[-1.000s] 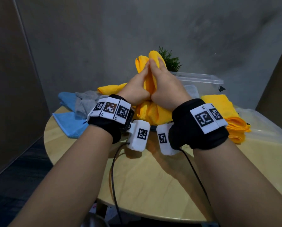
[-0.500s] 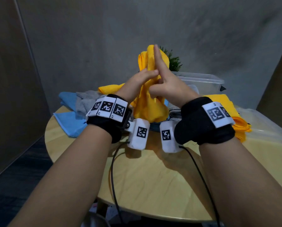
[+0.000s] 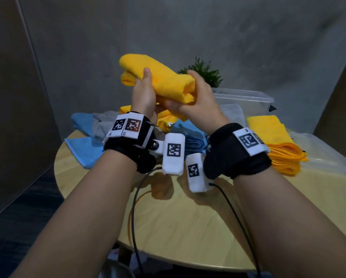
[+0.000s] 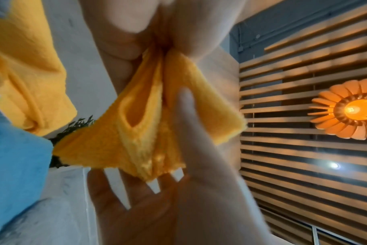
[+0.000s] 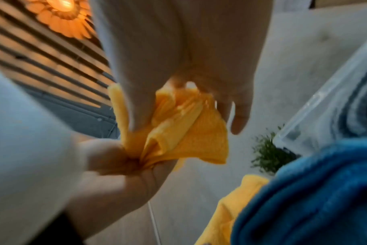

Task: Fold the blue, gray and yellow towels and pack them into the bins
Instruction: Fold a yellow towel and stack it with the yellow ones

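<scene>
Head view: yellow towel (image 3: 164, 79) held up over the round table (image 3: 188, 221), folded to a thick bundle, kept clear of the loose blue towels (image 3: 83, 149) and gray towel (image 3: 101, 127) below. Left hand (image 3: 144, 95) wrapped round its near side, thumb on top. Right hand (image 3: 198, 101) cupping the other end, probably squaring the layers; blurred from the wrists. Stacked yellow towels (image 3: 276, 143) by a clear bin (image 3: 246, 97) behind, presumably the destination.

We see a bright yellow towel (image 3: 164, 77), light blue towels (image 3: 83, 149), a gray one (image 3: 101, 125), a pale wood bench (image 3: 188, 227), black wristbands (image 3: 236, 151) with black-and-white square tags.
</scene>
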`<state>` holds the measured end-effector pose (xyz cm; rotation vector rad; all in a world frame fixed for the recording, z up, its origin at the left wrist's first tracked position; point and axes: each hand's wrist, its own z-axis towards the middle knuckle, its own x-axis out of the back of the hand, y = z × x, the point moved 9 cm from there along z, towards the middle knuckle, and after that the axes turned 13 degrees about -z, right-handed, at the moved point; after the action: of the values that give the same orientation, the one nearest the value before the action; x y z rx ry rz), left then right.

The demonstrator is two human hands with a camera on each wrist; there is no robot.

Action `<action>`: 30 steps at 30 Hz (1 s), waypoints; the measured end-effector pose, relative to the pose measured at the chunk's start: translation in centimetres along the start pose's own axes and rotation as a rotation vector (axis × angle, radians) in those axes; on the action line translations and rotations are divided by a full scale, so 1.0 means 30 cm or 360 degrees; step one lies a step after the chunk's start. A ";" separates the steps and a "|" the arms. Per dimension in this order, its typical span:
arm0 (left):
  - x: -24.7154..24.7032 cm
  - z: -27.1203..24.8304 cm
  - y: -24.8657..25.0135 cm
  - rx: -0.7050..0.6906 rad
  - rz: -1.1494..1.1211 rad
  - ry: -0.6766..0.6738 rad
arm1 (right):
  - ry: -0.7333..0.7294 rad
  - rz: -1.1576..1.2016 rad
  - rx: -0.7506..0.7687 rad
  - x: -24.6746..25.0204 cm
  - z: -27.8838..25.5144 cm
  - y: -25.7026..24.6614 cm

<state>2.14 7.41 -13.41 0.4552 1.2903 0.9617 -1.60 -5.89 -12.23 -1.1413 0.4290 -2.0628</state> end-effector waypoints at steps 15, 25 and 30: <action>-0.030 -0.023 -0.011 -0.0007 -0.0121 -0.0051 | 0.0659 0.0162 -0.0225 0.166 -0.003 0.086; -0.031 -0.024 -0.050 0.0229 -0.0205 -0.0160 | 0.0224 -0.0073 0.0067 0.075 0.003 0.016; -0.030 -0.031 -0.021 0.0076 -0.0144 -0.0151 | 0.0494 0.0551 -0.0437 0.145 -0.010 0.124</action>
<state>1.51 6.13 -13.58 0.4698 1.2392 0.8255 -1.71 -11.61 -12.03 -0.8224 1.0135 -1.9097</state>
